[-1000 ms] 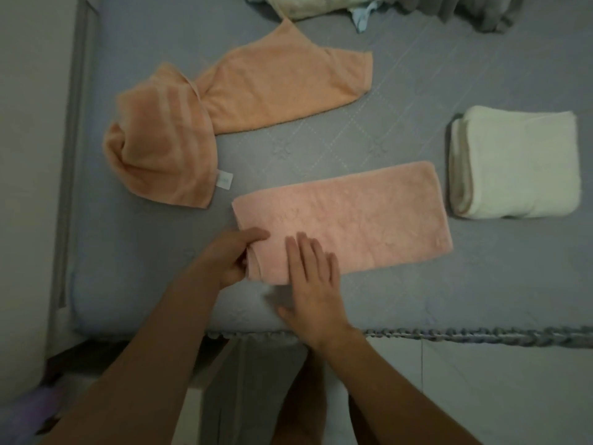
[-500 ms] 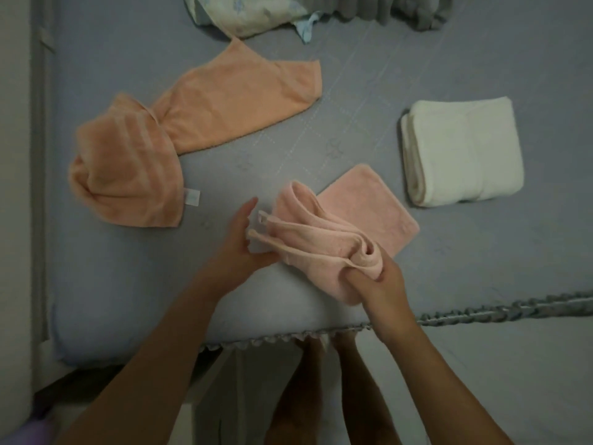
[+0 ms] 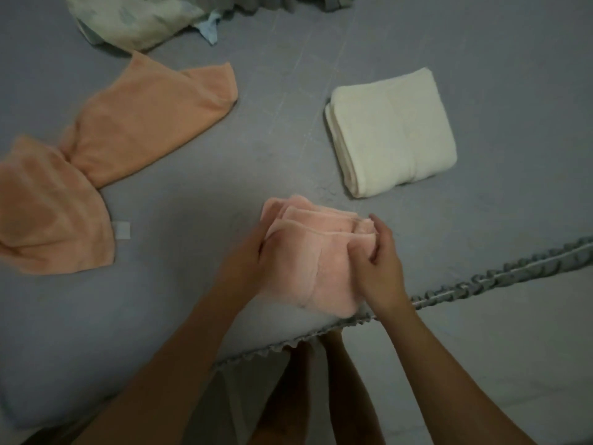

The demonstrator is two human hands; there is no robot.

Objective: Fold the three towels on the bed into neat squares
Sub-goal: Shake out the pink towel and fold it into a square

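I take the pink towel as my landmark. It sits folded into a thick wad near the bed's front edge, its layered edges stacked at the far side, its near end reaching almost to the frilled trim that runs along the mattress edge.

Closest to me, both forearms reach in from below. My left hand grips the pink towel's left side, fingers curled into the cloth. My right hand clasps its right side, fingertips pinching the stacked layers near the top corner. I see both hands closed on the cloth; I cannot tell whether the wad rests on the sheet or is lifted a little off it.

Left of the pink towel, well apart, the orange towel lies unfolded and twisted at its middle, one half spread toward the bed's left edge with a small white tag at its corner, the other half stretching away beyond.

Beyond the pink towel and to its right, the cream towel lies folded in a neat block, not touching it.

Farthest off, beyond and left, a pale bundle of patterned cloth lies crumpled on the bed.
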